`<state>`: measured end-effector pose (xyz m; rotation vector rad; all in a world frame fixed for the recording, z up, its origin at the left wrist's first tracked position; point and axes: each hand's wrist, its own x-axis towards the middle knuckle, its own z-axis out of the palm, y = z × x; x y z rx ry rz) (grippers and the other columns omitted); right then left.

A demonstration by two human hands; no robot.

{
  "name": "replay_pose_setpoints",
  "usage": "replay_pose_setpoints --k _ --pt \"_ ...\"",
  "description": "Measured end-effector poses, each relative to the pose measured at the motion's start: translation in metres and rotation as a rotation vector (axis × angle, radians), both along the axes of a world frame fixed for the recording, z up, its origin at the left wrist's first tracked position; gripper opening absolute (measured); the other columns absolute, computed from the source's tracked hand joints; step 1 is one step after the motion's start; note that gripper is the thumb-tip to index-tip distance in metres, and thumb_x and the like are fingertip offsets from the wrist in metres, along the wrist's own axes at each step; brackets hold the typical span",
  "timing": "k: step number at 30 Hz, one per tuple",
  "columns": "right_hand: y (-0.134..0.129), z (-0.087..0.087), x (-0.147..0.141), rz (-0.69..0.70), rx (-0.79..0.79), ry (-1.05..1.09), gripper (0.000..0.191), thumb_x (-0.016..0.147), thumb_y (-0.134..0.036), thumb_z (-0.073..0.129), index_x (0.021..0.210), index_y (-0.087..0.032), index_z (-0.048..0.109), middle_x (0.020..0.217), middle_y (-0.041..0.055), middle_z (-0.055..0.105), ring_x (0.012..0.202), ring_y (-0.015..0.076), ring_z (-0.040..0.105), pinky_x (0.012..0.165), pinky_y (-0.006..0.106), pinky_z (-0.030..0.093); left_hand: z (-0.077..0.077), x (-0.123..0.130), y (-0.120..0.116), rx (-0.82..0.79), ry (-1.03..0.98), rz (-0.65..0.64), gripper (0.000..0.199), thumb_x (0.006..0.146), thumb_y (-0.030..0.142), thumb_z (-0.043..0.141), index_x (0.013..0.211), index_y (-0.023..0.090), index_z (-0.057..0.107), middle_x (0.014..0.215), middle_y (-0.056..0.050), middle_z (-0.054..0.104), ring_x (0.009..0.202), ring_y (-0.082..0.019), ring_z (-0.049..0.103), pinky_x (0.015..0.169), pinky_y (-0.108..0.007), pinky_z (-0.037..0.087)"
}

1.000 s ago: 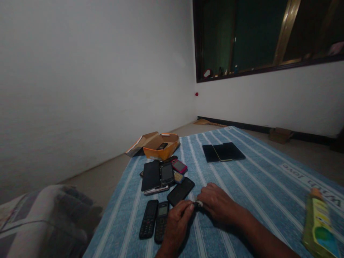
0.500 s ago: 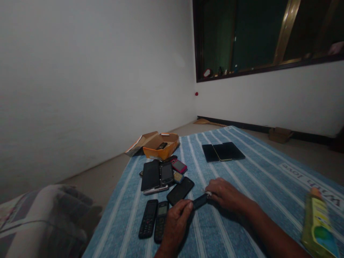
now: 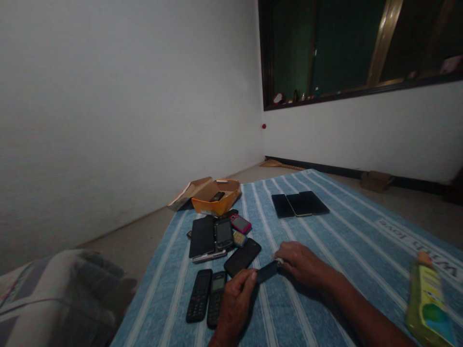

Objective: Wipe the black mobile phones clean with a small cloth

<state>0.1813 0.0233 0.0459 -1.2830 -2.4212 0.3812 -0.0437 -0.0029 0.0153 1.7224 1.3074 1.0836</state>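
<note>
A small dark phone [image 3: 266, 273] is gripped at its left end by my left hand [image 3: 236, 300], thumb on top. Fingers closed, my right hand [image 3: 298, 260] pinches a small white wad [image 3: 279, 260], perhaps tissue, against the phone's far right end. Just beyond the left hand lies a black smartphone [image 3: 243, 257]. Two keypad phones, one black [image 3: 199, 295] and one with a grey screen [image 3: 217, 296], lie side by side left of that hand, which partly covers the second. Behind them sits a pile of phones, with a large black one [image 3: 202, 236] and a pink one [image 3: 240, 223].
An open orange box [image 3: 216, 206] with a phone inside stands behind the pile. Three dark flat devices [image 3: 301, 204] lie further back on the blue striped cloth [image 3: 347, 231]. A yellow-green bottle [image 3: 430, 301] is at the right edge. Draped fabric [image 3: 54, 294] is at left.
The held phone has tilted slightly, showing more of its flat face. Both hands keep nearly the same place and grip.
</note>
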Motion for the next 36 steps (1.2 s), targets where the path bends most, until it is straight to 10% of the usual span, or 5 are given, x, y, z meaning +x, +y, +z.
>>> replay_pose_setpoints --k 36 --pt "-0.0019 0.0013 -0.0021 -0.022 -0.038 0.046 0.017 0.094 -0.017 0.048 0.083 -0.018 0.061 0.086 0.0024 0.058 0.081 0.015 0.055 0.072 0.025 0.037 0.0019 0.0012 -0.0011 -0.084 -0.092 0.091 0.036 0.072 0.046 0.068 0.093 0.019 0.078 0.092 -0.011 0.078 0.09 -0.029 0.07 0.09 -0.043 0.053"
